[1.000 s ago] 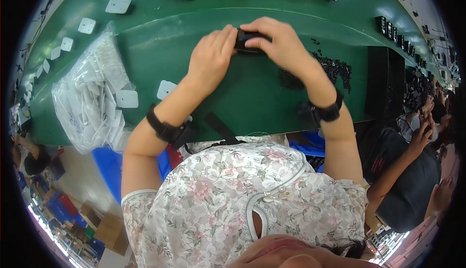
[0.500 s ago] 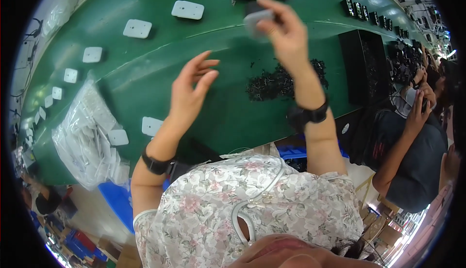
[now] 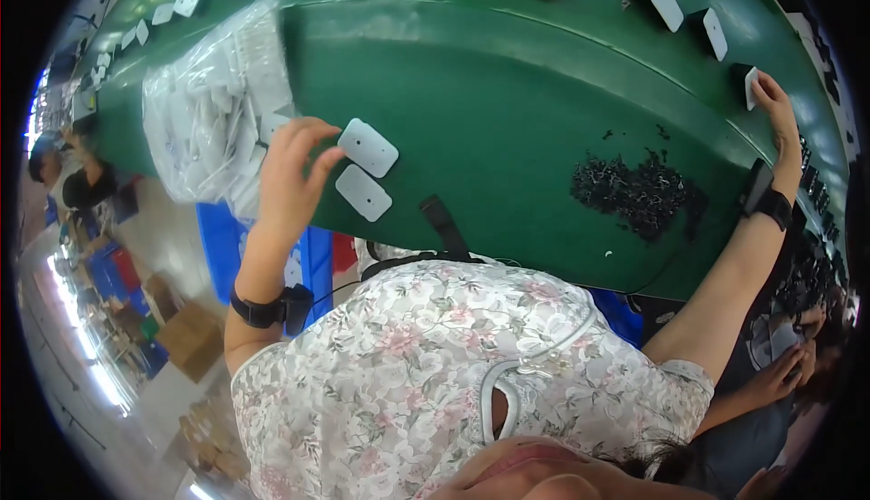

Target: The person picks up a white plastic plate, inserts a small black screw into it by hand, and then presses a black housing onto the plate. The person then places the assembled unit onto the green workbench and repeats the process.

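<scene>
My left hand (image 3: 294, 169) is at the left, beside the bag, with thumb and forefinger pinching the near corner of a white rounded plate (image 3: 370, 149). A second white plate (image 3: 363, 194) lies on the table just below that one. Far out to the right, my right hand (image 3: 777, 109) grips a small black box with a white top (image 3: 751, 89), at the end of a curved row of similar pieces. The nearest pieces in that row are a white-topped black box (image 3: 714, 34) and another box (image 3: 663, 4).
A clear plastic bag (image 3: 213, 106) full of white plates lies at the left. A heap of small black parts (image 3: 639, 194) sits on the green table (image 3: 471, 129) at the right. A blue bin (image 3: 313, 264) stands below the table edge. Other people work at both sides.
My right hand has carried the black box out to the row's end. My left hand, open and holding nothing before, now pinches a white plate near the bag. The view has turned.
</scene>
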Demonstrator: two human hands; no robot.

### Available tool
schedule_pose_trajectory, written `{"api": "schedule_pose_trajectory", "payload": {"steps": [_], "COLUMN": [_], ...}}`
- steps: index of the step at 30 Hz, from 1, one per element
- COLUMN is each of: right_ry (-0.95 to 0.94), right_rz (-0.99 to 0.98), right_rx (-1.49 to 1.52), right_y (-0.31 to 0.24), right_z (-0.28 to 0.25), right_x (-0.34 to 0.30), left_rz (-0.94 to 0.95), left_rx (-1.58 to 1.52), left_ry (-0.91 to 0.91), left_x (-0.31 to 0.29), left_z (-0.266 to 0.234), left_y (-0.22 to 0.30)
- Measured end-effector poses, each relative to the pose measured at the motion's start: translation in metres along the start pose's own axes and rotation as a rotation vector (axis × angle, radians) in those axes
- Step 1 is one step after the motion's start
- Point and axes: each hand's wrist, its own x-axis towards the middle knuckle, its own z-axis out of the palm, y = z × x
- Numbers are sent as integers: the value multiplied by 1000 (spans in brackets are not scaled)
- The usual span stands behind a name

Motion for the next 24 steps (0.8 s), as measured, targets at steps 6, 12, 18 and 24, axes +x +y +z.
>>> {"api": "schedule_pose_trajectory", "payload": {"steps": [6,12,18,24], "right_ry": [145,526,288,499], "right_rz": [-36,-386,-401,-214], "right_rx": [11,25,-28,-79], "right_y": [-3,-66,-132,-102], "right_z": [26,77,184,202], "right_x": [5,-66,-155,-170], "left_rz": [262,446,338,8], "left_rx": [375,408,11,-886], "left_ry": [-95,-158,19,-50], "left_x": [-4,14,26,45], "left_z": [5,8,29,60], "left_y": [9,-11,-17,40]}}
